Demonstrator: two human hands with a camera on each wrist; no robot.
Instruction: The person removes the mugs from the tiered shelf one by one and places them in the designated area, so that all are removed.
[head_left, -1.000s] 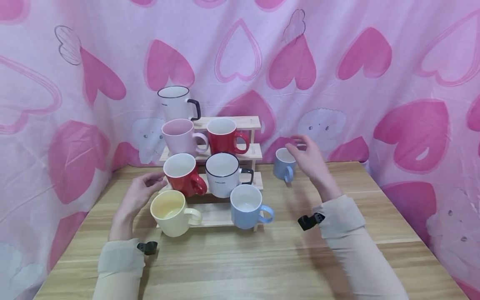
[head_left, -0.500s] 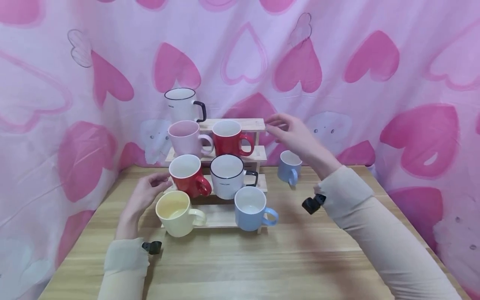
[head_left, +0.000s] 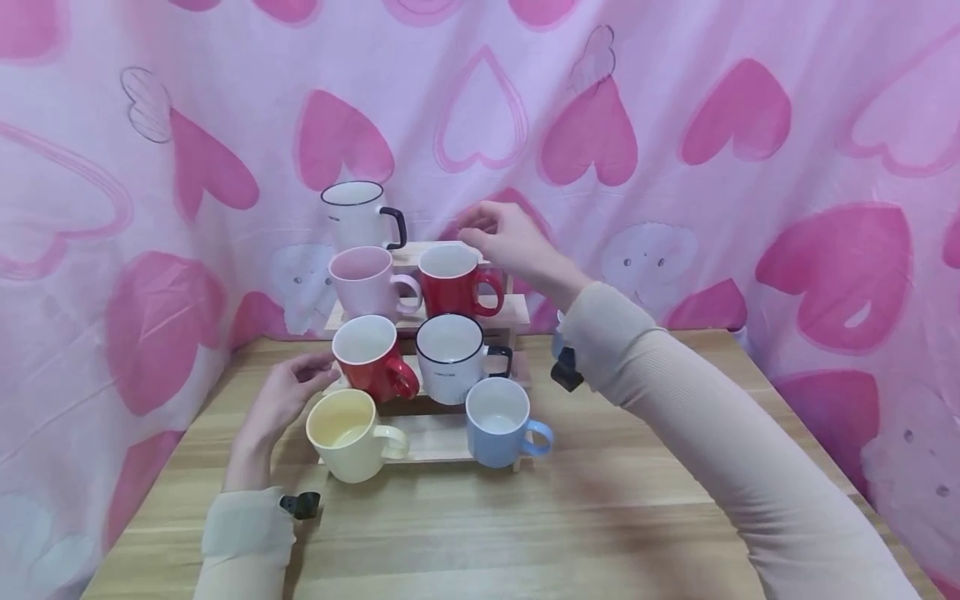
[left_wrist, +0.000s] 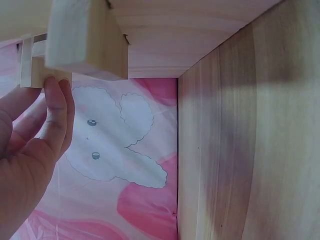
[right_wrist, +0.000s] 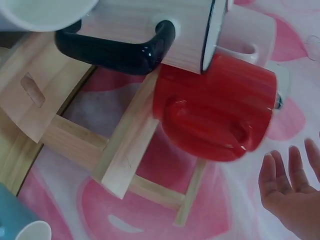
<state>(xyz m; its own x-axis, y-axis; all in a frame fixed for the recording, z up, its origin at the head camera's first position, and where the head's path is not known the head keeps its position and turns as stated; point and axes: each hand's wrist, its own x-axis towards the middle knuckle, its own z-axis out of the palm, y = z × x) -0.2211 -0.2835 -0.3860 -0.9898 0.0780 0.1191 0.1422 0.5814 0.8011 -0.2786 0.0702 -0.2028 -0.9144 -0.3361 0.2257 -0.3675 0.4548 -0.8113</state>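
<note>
A tiered wooden rack [head_left: 431, 437] bears several mugs. My left hand [head_left: 281, 396] holds the rack's left side; in the left wrist view its thumb and fingers pinch a wooden end [left_wrist: 37, 72]. My right hand [head_left: 513, 237], empty with loosely bent fingers, hovers behind and above the upper red mug [head_left: 442, 292], near the top shelf. The right wrist view shows a gap between those fingers [right_wrist: 295, 172] and that mug. To its left stand a pink mug [head_left: 360, 287] and, on top, a black-rimmed white mug [head_left: 354, 225].
Lower tiers carry another red mug [head_left: 363, 371], a second black-rimmed white mug [head_left: 450, 375], a yellow mug [head_left: 348, 454] and a light blue mug [head_left: 495, 437]. A smaller blue mug [right_wrist: 22, 215] on the wooden table [head_left: 600, 517] is mostly behind my right sleeve in the head view.
My right hand has moved left and up, from beside the small blue mug to above the upper red mug. The left hand stays at the rack, and the mugs stay in place.
</note>
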